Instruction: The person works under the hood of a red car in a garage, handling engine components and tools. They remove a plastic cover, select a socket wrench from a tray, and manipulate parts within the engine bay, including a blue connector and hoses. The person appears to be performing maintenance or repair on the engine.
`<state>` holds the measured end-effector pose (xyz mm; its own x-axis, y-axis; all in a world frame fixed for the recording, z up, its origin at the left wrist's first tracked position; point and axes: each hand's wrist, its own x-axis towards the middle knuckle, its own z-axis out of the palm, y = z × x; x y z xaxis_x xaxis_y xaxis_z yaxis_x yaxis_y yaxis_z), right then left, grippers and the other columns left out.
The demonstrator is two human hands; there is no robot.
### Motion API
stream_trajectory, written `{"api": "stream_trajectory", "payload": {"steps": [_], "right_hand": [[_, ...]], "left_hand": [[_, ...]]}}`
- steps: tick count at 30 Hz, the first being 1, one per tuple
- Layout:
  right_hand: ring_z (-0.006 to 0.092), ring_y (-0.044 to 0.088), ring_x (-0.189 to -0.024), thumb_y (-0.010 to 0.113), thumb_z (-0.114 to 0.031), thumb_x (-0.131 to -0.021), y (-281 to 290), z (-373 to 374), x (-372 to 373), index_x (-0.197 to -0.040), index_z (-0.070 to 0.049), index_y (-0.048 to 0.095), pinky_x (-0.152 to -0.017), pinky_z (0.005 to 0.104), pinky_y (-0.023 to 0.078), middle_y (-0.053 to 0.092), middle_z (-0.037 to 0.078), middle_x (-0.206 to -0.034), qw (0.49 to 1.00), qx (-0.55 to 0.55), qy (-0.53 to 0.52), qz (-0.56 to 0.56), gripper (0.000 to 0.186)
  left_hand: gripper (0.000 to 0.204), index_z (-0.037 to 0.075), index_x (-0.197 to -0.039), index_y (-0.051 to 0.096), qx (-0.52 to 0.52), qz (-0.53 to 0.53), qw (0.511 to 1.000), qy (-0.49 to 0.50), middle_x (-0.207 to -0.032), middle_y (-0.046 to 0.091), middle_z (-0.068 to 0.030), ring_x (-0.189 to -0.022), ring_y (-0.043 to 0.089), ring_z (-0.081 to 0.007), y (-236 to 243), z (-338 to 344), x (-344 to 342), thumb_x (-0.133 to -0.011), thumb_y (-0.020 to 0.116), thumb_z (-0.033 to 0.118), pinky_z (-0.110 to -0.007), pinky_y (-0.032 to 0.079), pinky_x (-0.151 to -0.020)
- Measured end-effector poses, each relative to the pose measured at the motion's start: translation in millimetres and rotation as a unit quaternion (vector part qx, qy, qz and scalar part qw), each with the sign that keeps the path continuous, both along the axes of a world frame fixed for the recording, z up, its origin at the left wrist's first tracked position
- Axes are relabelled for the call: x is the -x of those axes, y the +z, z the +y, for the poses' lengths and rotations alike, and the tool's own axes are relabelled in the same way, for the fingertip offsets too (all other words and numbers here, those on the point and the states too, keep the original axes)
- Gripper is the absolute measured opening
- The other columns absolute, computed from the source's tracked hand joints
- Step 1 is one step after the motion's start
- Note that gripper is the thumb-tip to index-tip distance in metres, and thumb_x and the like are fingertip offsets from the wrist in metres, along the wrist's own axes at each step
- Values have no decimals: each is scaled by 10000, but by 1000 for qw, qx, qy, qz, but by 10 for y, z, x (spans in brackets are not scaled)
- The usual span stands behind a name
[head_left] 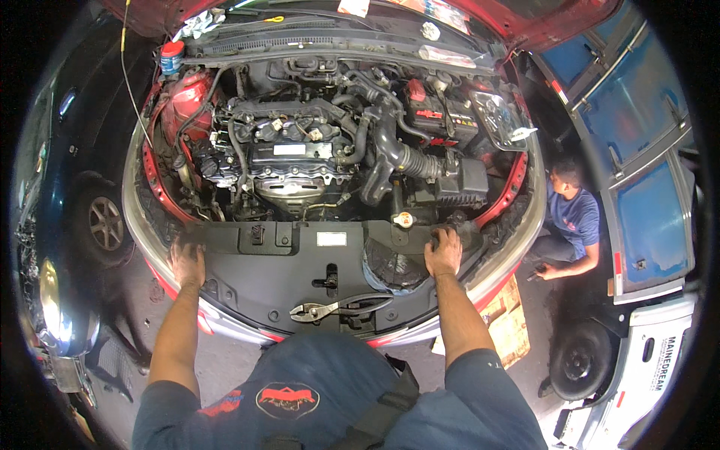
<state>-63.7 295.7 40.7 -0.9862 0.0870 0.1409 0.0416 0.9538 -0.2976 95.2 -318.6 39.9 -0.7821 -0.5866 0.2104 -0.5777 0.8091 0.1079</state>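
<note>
My left hand (186, 262) rests on the left end of the black plastic cover (289, 262) at the front of a car's engine bay. Toward its right end lies my right hand (444, 253), fingers spread and holding nothing. The left fingers are also stretched out with nothing in them. Between the hands, near the cover's front edge, a pair of slip-joint pliers (330, 308) lies flat. A dark, shallow, crumpled-looking item (391, 266) sits just left of my right hand. Behind it is a radiator cap (403, 219). The engine (289, 154) fills the bay beyond.
A battery (442, 116) and a clear tray of small parts (496, 120) are at the far right. A blue container with a red lid (172, 58) stands far left. A co-worker (574, 217) crouches right of the car, near cardboard (510, 330) and a truck (652, 352).
</note>
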Motion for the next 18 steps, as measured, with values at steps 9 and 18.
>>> {"api": "stream_trajectory", "payload": {"steps": [9, 18], "right_hand": [[305, 480, -1263, 656, -252, -832, -7, -13, -24, -1170, -128, 628, -1063, 456, 393, 535, 119, -1278, 1000, -8, 1, 14, 362], [325, 464, -1280, 680, -268, -821, -37, 24, 5, -1244, -101, 588, -1104, 450, 367, 498, 137, -1371, 1000, -8, -2, -26, 464]], "left_hand": [[363, 107, -1168, 699, 6, 6, 1000, -7, -1519, 436, -107, -1416, 352, -319, -35, -25, -13, -921, 612, 359, -468, 222, -1196], [343, 106, -1147, 705, 5, 11, 1000, -1, -1514, 440, -109, -1415, 350, -327, -34, -17, -8, -914, 625, 345, -468, 228, -1199]]}}
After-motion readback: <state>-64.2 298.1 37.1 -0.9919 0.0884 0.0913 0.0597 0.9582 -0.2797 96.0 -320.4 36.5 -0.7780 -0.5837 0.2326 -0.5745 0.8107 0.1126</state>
